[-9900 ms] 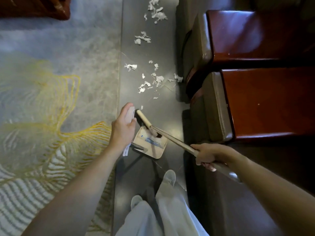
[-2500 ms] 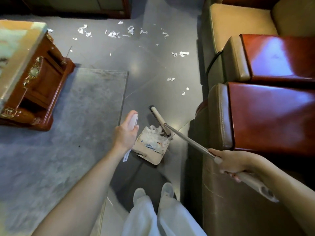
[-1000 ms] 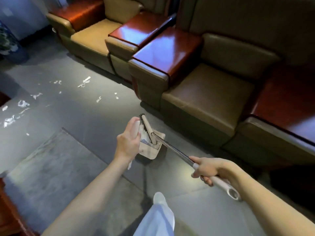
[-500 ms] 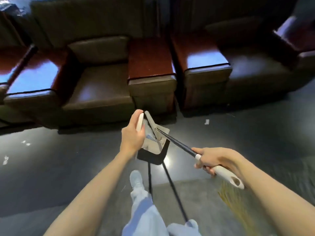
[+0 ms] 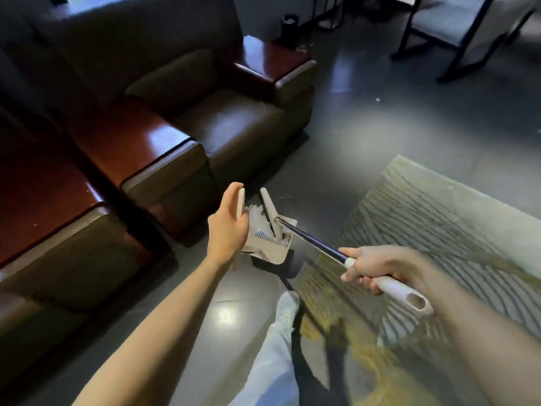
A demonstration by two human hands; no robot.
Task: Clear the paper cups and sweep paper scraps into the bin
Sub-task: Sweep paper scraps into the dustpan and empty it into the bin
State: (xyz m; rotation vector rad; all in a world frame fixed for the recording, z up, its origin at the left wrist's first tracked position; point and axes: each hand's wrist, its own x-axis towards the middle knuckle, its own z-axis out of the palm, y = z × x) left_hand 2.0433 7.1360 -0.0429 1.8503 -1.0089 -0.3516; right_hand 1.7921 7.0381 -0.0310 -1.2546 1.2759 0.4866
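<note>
Both bare forearms reached forward, each hand closed round a handle.
The left hand (image 5: 227, 230) was higher, back toward the camera, gripping the dustpan handle (image 5: 241, 200) with one finger stretched up along it. The right hand (image 5: 377, 265) was lower, fingers curled under the broom handle (image 5: 395, 288).

Beige dustpan (image 5: 270, 247), white scraps (image 5: 259, 214)
</note>
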